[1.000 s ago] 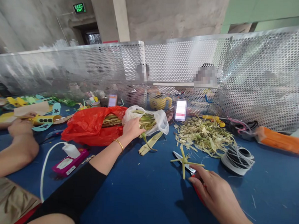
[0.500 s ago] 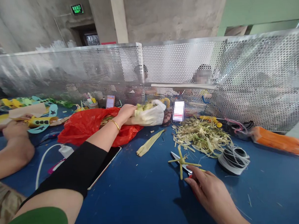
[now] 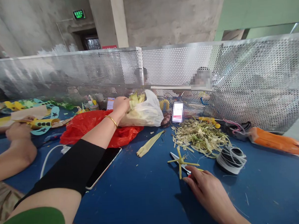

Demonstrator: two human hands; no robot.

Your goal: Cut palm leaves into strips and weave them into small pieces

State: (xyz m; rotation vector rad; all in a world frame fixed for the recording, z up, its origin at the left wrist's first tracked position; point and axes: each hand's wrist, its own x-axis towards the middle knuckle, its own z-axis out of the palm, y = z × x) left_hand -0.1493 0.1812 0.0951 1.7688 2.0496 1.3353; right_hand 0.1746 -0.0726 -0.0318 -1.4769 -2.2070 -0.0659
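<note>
Craft workshop: shared blue worktable (image 3: 148,194), perforated metal divider (image 3: 88,71), bare concrete walls (image 3: 165,15).

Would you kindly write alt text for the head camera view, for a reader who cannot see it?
The left hand grips the top of a white plastic bag of green leaves, beside a red bag; the right hand rests on scissors on a blue table.
</note>
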